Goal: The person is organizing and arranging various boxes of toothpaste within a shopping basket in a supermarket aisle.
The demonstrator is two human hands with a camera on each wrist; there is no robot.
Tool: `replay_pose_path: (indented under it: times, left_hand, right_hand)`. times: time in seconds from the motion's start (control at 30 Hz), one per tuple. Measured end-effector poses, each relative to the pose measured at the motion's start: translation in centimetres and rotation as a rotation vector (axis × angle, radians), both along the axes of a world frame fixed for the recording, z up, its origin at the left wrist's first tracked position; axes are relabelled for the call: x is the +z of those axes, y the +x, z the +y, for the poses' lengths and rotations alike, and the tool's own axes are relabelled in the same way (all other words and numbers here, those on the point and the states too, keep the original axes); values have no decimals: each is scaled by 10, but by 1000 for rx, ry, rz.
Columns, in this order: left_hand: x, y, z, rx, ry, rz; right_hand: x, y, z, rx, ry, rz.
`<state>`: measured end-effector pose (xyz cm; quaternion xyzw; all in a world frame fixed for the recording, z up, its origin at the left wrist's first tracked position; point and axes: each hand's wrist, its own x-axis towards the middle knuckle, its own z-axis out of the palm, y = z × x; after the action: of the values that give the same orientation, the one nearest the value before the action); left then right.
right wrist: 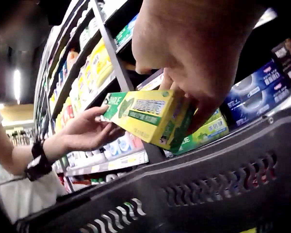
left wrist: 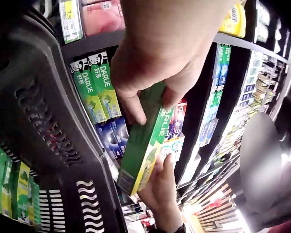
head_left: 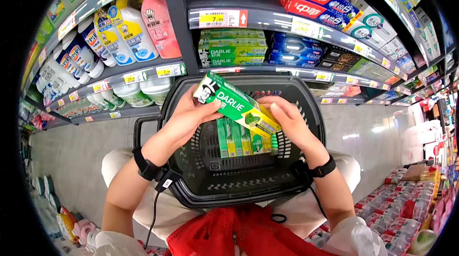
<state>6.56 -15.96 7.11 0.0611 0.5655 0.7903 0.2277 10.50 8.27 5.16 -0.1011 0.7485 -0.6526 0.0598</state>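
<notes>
A green and yellow Darlie toothpaste box point(head_left: 237, 104) is held tilted over a black shopping basket point(head_left: 248, 190). My left hand point(head_left: 184, 118) grips its green end, thumb across the front face. At the yellow end my right hand point(head_left: 295, 126) holds the box; in the right wrist view its fingers bend over that end point(right wrist: 177, 116). Several similar toothpaste boxes point(head_left: 232, 136) lie side by side on the basket floor, partly hidden by the held one.
Ahead, a shelf carries stacked Darlie boxes point(head_left: 233, 48), blue toothpaste boxes point(head_left: 295, 50) and red boxes point(head_left: 306, 0). Bottles point(head_left: 126, 31) fill the left shelf. The basket's rim stands close to the shelf edge. Packs of bottles point(head_left: 397, 208) sit on the floor at right.
</notes>
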Motion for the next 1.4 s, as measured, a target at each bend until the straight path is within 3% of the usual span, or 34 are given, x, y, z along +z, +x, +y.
replay_pose_path:
  times: [0.1,0.23,0.3,0.33,0.4,0.5,0.67,0.8,0.87,1.1,1.2,1.4]
  left_hand:
    - [-10,1,1,-35,-78,187]
    - [-8,3,2,-76,-79,248]
    - [5,-3,2,-120,99,550]
    - [7,-7,-2,-53,113,569]
    - [21,-10,-14,42,270,344]
    - [23,-23,-31,181,232,310]
    - [23,-27,-38,216,235,212]
    - [27,-21,-36,123,218,199]
    - [30,-20,-36,88,192,182]
    - [34,-20,-40,92,183,185]
    - [33,-20,-39,78,187,177]
    - [32,-19,-33,28,123,164]
  right_hand:
    - [8,6,-3,-38,284,264]
    - [9,12,-14,-146,630,604]
    - [20,3,-15,-248,678,812]
    - [32,-5,-14,-305,689,921]
    - [67,-34,-20,-491,648,1147]
    - [115,-82,-35,-607,450,1113]
    - [152,-164,-39,-532,721,1185]
    - [168,-189,-34,-279,1113,889]
    - [173,-201,-29,-141,1275,879]
    - [199,-195,-32,122,1470,579]
    - [203,-191,-33,164,1395,445]
    - [192,-195,-26,115,1270,528]
